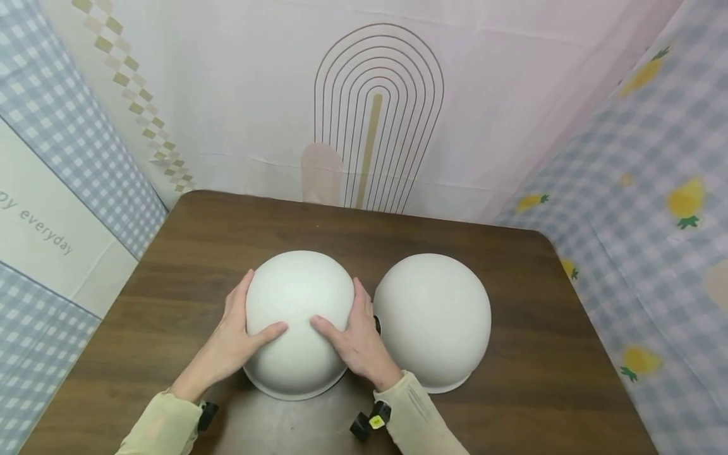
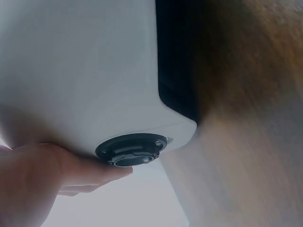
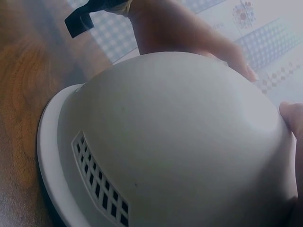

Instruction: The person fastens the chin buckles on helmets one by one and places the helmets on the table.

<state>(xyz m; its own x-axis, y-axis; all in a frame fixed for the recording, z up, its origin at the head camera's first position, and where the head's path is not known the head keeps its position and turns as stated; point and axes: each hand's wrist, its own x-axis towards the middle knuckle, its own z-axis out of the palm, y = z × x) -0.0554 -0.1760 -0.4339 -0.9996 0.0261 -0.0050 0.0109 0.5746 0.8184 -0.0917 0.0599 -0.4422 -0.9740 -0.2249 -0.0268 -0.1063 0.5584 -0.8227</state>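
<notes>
On the brown table, a white helmet sits dome upward, just left of a second helmet. A person's left hand and right hand grip the first one from both sides, thumbs set widely apart from fingers and resting on the near face.

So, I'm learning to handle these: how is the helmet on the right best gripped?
Likely low on both sides of the helmet, two-handed, coming from above: it sits dome-up, smooth, seemingly too wide to pinch. The right hand crowds its left side.
</notes>
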